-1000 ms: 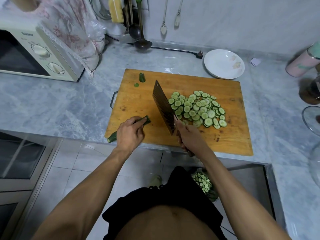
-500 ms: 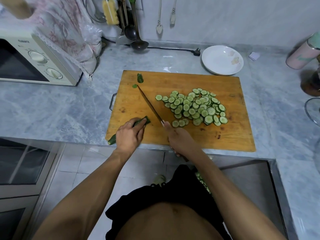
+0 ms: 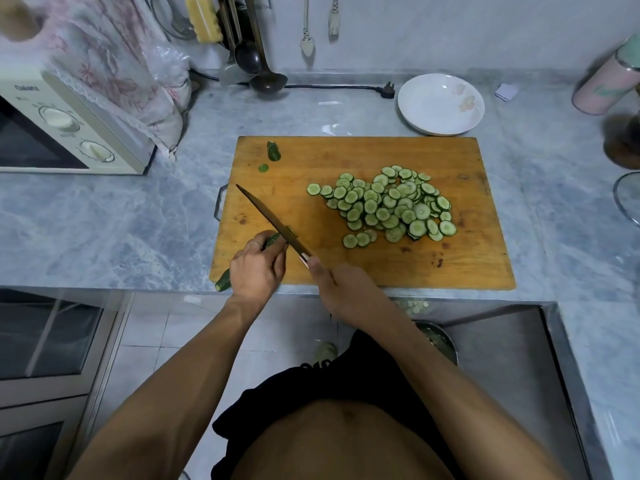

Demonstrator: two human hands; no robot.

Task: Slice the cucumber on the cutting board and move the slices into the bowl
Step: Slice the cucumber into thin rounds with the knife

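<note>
We see a grey marble worktop (image 3: 104,216) carrying the cutting board (image 3: 467,268), with a microwave (image 3: 69,126) at ten o'clock. Our left hand (image 3: 256,268) holds the cucumber (image 3: 223,284); our right hand (image 3: 341,289) grips the knife (image 3: 270,220).

Bench (image 3: 104,216): grey marble, loaded.
Cutting board (image 3: 346,271) centre; white bowl (image 3: 440,104) at 1 o'clock touching its edge; microwave (image 3: 69,126) at 10; pink canister (image 3: 609,84) at 2.

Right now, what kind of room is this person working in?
Most likely a home kitchen. A microwave stands on the grey marble counter, ladles hang on the wall, and cucumber slices lie heaped on a wooden cutting board.
</note>
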